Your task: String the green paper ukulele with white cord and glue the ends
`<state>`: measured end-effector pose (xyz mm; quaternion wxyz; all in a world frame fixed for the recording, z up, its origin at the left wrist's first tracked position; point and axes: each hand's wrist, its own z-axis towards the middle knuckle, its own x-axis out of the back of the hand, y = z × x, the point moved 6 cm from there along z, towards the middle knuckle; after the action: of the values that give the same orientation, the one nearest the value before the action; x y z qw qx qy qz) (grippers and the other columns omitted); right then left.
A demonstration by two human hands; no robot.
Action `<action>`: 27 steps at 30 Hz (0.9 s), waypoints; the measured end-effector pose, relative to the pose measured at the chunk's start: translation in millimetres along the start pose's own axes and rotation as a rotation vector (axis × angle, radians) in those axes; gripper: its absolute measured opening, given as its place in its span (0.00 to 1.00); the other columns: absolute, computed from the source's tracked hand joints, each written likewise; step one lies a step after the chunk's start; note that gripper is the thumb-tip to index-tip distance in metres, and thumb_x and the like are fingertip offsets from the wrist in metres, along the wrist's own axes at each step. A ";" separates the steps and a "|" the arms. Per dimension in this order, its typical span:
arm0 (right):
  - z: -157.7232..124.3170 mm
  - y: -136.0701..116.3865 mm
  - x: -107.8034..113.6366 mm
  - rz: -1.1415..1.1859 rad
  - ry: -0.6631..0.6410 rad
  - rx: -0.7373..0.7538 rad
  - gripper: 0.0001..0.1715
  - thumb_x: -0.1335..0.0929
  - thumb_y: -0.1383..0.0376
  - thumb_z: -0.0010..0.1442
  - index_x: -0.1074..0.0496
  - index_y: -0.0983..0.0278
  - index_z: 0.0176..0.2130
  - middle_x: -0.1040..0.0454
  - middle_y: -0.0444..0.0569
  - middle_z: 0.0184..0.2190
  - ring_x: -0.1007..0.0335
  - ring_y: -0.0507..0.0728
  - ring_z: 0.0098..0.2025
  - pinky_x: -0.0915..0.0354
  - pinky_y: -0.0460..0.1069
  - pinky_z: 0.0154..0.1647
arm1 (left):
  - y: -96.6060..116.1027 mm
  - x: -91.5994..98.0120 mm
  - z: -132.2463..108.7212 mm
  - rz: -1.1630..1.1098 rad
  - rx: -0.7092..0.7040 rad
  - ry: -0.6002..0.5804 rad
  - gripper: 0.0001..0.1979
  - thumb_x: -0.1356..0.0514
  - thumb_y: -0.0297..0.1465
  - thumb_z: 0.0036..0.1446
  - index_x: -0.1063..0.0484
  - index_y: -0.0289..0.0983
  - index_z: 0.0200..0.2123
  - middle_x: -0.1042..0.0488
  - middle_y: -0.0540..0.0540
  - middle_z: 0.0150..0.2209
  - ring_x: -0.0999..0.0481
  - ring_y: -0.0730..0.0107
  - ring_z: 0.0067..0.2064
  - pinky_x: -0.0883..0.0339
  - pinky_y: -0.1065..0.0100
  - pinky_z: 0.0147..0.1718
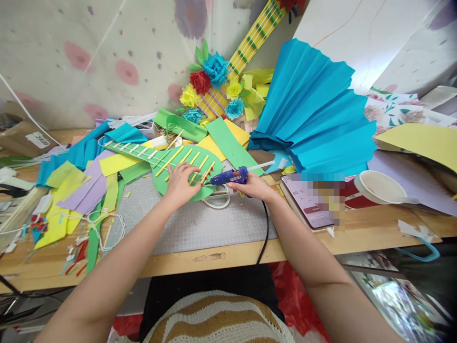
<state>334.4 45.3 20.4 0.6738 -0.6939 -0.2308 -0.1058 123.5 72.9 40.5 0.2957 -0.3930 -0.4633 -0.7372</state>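
A blue-purple hot glue gun [230, 176] is gripped in my right hand [255, 186], a white glue stick [261, 165] poking from its back. Its nozzle points left, close to small red-tipped yellow sticks [208, 172] on a green paper guitar [162, 183]. Yellow strips cross the guitar's round body, and pale strings run up its neck. My left hand [181, 185] rests on that body with fingers apart, thumb near the nozzle. White-handled scissors [218, 199] lie partly under the guitar. Whether the nozzle touches the paper, I cannot tell.
A grey cutting mat [214, 226] lies beneath. To the right are a phone [303, 202], a tipped paper cup [362, 190] and blue pleated paper [317, 109]. A flowered yellow guitar [214, 102] leans behind. Paper scraps [82, 190] cover the left; a black cord [266, 233] hangs down.
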 end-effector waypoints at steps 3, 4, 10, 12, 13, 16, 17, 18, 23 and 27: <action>0.4 -3.3 0.6 -0.022 -0.012 0.009 0.19 0.28 0.50 0.47 0.29 0.62 0.26 0.32 0.43 0.17 0.36 0.51 0.23 0.42 0.47 0.23 | -1.9 -1.1 1.6 0.015 0.051 -0.005 0.16 0.39 0.35 0.46 0.29 0.42 0.41 0.28 0.41 0.49 0.37 0.49 0.59 0.64 0.35 0.61; 1.0 -2.7 1.3 -0.016 -0.015 0.013 0.19 0.28 0.50 0.47 0.29 0.62 0.26 0.32 0.43 0.18 0.37 0.51 0.22 0.42 0.47 0.23 | -2.7 -1.3 1.8 0.023 0.070 -0.006 0.16 0.39 0.35 0.46 0.29 0.42 0.41 0.28 0.41 0.49 0.37 0.49 0.59 0.63 0.35 0.61; 3.6 10.2 6.4 0.173 -0.039 0.031 0.25 0.30 0.45 0.48 0.30 0.64 0.24 0.35 0.42 0.15 0.44 0.47 0.17 0.45 0.46 0.18 | -0.9 3.7 1.6 -0.004 0.037 0.005 0.17 0.40 0.33 0.46 0.30 0.41 0.43 0.29 0.42 0.50 0.35 0.52 0.57 0.61 0.37 0.62; 3.2 11.1 9.7 0.288 0.009 0.065 0.26 0.31 0.44 0.50 0.31 0.64 0.23 0.37 0.41 0.15 0.45 0.47 0.17 0.45 0.45 0.18 | 4.4 6.6 4.2 -0.013 -0.041 -0.031 0.16 0.42 0.32 0.47 0.30 0.41 0.42 0.30 0.43 0.51 0.36 0.54 0.58 0.60 0.40 0.63; 2.9 11.2 11.0 0.344 0.039 0.081 0.26 0.31 0.44 0.50 0.31 0.64 0.23 0.36 0.42 0.16 0.45 0.47 0.17 0.45 0.45 0.18 | 8.3 7.9 6.3 -0.007 -0.094 -0.068 0.14 0.42 0.32 0.47 0.29 0.41 0.40 0.30 0.43 0.51 0.37 0.54 0.59 0.59 0.41 0.63; 2.4 13.3 12.8 0.461 0.138 0.088 0.26 0.30 0.44 0.48 0.32 0.64 0.23 0.31 0.44 0.21 0.45 0.46 0.18 0.45 0.45 0.17 | 24.6 13.5 12.4 0.084 -0.312 -0.182 0.11 0.44 0.32 0.49 0.26 0.43 0.36 0.31 0.44 0.50 0.40 0.55 0.61 0.60 0.43 0.64; 2.5 15.1 12.8 0.488 0.169 0.079 0.26 0.30 0.43 0.47 0.33 0.63 0.23 0.30 0.45 0.22 0.45 0.46 0.18 0.45 0.45 0.17 | 29.9 16.6 13.8 0.132 -0.384 -0.195 0.10 0.45 0.33 0.50 0.26 0.43 0.36 0.31 0.44 0.50 0.41 0.55 0.62 0.62 0.43 0.65; 2.7 17.2 12.5 0.513 0.198 0.068 0.26 0.30 0.43 0.47 0.33 0.63 0.24 0.30 0.45 0.23 0.45 0.46 0.18 0.45 0.46 0.17 | 34.4 19.9 14.8 0.175 -0.440 -0.198 0.10 0.45 0.33 0.51 0.25 0.43 0.35 0.31 0.45 0.49 0.41 0.55 0.62 0.63 0.43 0.65; 4.4 26.3 9.5 0.614 0.296 0.038 0.27 0.31 0.42 0.45 0.34 0.62 0.26 0.29 0.45 0.26 0.45 0.46 0.18 0.43 0.46 0.17 | 44.7 24.4 10.9 0.263 -0.583 -0.267 0.13 0.46 0.32 0.52 0.24 0.45 0.39 0.30 0.45 0.51 0.41 0.54 0.62 0.67 0.41 0.65; 4.9 25.6 5.9 0.688 0.286 0.041 0.24 0.30 0.44 0.45 0.34 0.62 0.26 0.28 0.45 0.28 0.45 0.46 0.18 0.44 0.46 0.18 | 46.8 20.4 7.4 0.317 -0.674 -0.321 0.15 0.47 0.31 0.53 0.24 0.43 0.40 0.31 0.44 0.54 0.43 0.54 0.64 0.69 0.40 0.65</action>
<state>350.5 51.5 0.1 0.7091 -0.6955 0.1104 0.0355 152.7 59.7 80.9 0.1846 -0.6446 -0.1697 -0.7223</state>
